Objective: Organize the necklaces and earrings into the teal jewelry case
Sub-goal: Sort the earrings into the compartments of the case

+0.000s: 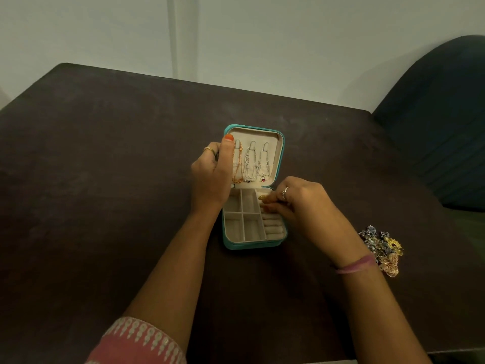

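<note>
Her right hand (294,203) pinches a gold earring (263,197) over the ring rolls of the teal jewelry case (253,244), mid-worktop; her left hand (210,174) grips the lid. A slip could drop it loose; the earring pile (383,249) waits near the right edge.

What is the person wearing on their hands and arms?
The left hand has a gold ring and an orange-painted thumbnail. Its arm ends in a pink sleeve with a pale patterned cuff. The right hand wears a silver ring, with a pink thread band around the wrist.
</note>
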`<state>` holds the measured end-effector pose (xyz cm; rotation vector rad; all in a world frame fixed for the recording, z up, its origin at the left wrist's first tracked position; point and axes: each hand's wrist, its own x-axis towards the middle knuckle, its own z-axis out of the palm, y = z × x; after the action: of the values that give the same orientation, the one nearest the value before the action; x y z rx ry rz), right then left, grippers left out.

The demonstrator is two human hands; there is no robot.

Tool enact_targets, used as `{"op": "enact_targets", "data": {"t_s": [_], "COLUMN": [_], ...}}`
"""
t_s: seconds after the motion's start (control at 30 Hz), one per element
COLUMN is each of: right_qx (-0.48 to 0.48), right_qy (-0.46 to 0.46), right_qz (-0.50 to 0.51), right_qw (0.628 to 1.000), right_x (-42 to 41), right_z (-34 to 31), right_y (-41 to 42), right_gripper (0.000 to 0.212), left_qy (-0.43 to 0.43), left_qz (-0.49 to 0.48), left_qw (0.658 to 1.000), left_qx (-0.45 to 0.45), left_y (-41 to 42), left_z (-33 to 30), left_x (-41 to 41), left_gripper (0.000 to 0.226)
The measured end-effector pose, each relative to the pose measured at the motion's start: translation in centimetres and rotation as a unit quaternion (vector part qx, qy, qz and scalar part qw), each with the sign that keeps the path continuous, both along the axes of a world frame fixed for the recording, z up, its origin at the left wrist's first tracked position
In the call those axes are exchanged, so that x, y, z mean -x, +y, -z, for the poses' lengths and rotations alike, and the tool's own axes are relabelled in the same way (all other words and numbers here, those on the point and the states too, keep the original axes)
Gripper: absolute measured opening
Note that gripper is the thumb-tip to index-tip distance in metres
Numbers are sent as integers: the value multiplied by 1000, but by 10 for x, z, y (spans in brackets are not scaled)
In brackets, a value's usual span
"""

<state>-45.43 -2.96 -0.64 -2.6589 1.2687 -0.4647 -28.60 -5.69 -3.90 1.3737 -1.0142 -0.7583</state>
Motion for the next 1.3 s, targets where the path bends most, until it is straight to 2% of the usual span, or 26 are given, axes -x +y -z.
{"op": "enact_targets", "data": {"t_s": [0.13, 0.2, 0.27, 0.4, 0.7, 0.83, 0.9, 1.0, 1.3], "right_qx": [24, 19, -41, -158, -105, -98, -96, -109, -118], "right_qy": [-32, -3, 36, 35, 86, 5, -5, 9, 57], "right_qz": [57, 121, 171, 204, 166, 135, 96, 42, -14], "right_qw": [998, 992, 984, 966, 977, 986, 991, 993, 991], "right_x": [24, 39, 51, 56, 54, 42, 30, 19, 4], "right_z": [-16, -20, -17, -9, -5, -21, -29, -33, -28], "right_y": [-4, -9, -13, -15, -16, -1, 7, 12, 10], "right_gripper": [14, 16, 18, 29, 17, 18, 19, 21, 23], "left_qy": [1, 3, 11, 14, 12, 7, 15, 16, 13], "left_qz": [-6, -7, -5, -5, -8, -1, 3, 3, 6], "left_qw": [1000, 1000, 1000, 1000, 1000, 1000, 1000, 1000, 1000], "left_qx": [3, 5, 6, 6, 10, 7, 8, 11, 7], "left_y": [0, 0, 1, 1, 2, 1, 1, 0, -2], "left_z": [0, 0, -1, -1, -2, -1, -1, 0, 3], "left_x": [0, 1, 1, 1, 1, 0, 0, 0, -1], "left_gripper": [37, 38, 38, 37, 36, 35, 35, 35, 32]}}
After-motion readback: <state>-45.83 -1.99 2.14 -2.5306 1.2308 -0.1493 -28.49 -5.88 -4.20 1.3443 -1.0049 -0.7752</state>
